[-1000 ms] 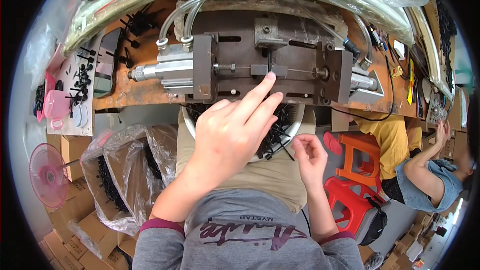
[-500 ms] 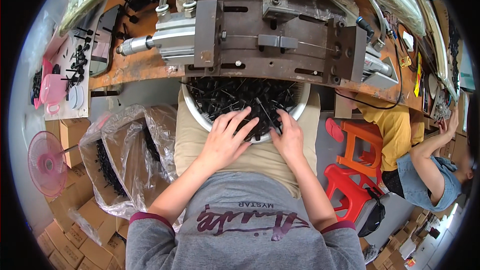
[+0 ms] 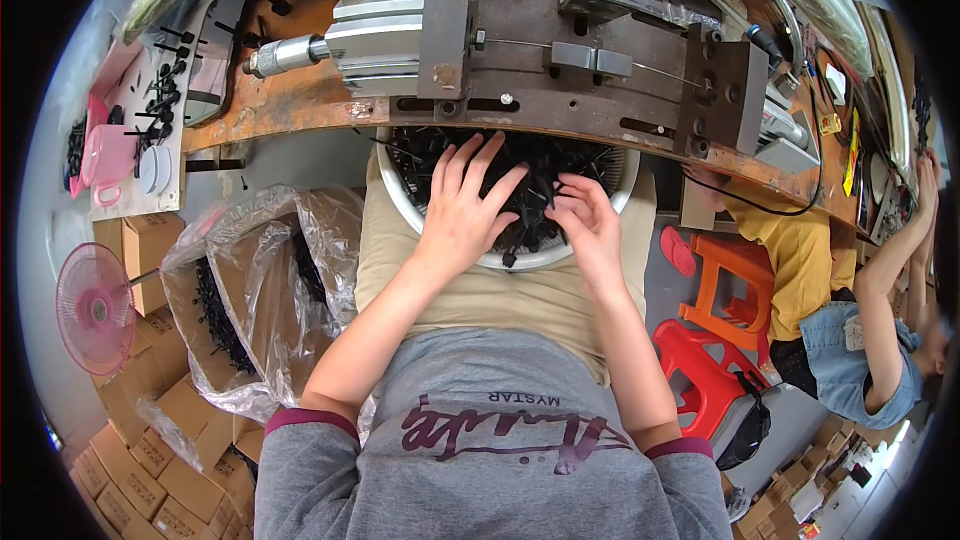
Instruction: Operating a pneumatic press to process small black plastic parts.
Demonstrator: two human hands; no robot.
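A white round basket (image 3: 402,208) full of small black parts with thin stems (image 3: 520,225) sits on my lap, under the bench's front edge. My left hand (image 3: 462,202) lies over the heap with its fingers spread, touching the parts and holding none that I can see. At the right of the heap, my right hand (image 3: 590,223) has its fingers bent toward the thumb, closed on a black stemmed part at the fingertips. The exact shape of that part is hard to make out among the others.
A metal fixture (image 3: 590,60) with two cylinders and a central block stands on the wooden bench (image 3: 290,125) ahead. To the left are a plastic-lined carton (image 3: 270,290) and a pink fan (image 3: 97,308). A red stool (image 3: 700,370) and a seated person (image 3: 860,360) are at right.
My left hand has moved forward, deeper over the heap, with its fingers spreading. My right hand has lifted slightly and its fingers have curled in. The view has shifted a little.
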